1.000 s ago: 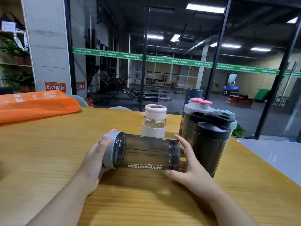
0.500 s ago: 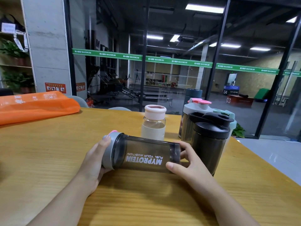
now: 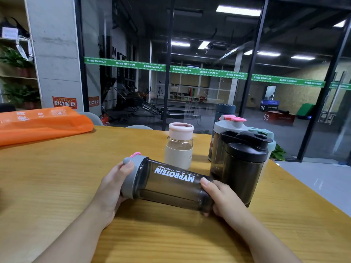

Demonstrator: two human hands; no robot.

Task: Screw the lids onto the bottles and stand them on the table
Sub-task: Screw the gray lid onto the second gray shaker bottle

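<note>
A smoky grey shaker bottle (image 3: pixel 171 185) printed MYPROTEIN is held sideways just above the wooden table (image 3: pixel 47 179). Its grey lid (image 3: pixel 131 177) with a pink flip cap points left. My left hand (image 3: pixel 112 188) grips the lid, thumb on its top edge. My right hand (image 3: pixel 222 198) grips the bottle's base. Behind it stand a small glass bottle (image 3: pixel 179 147) with a pale pink lid and cream sleeve, a black-lidded dark shaker (image 3: pixel 244 164), a grey-lidded shaker (image 3: pixel 228 126) with pink cap, and a mint-lidded one (image 3: pixel 269 137) mostly hidden.
An orange bag (image 3: pixel 39 122) lies at the table's far left. A dark blue flask (image 3: pixel 226 110) stands behind the shakers. The table's right edge (image 3: pixel 311 194) runs diagonally close to the black shaker. A glass wall lies beyond the table.
The bottle has rolled in my hands so its lettering turned from the underside up toward the top, and its base end has dropped slightly. Both hands kept their hold.
</note>
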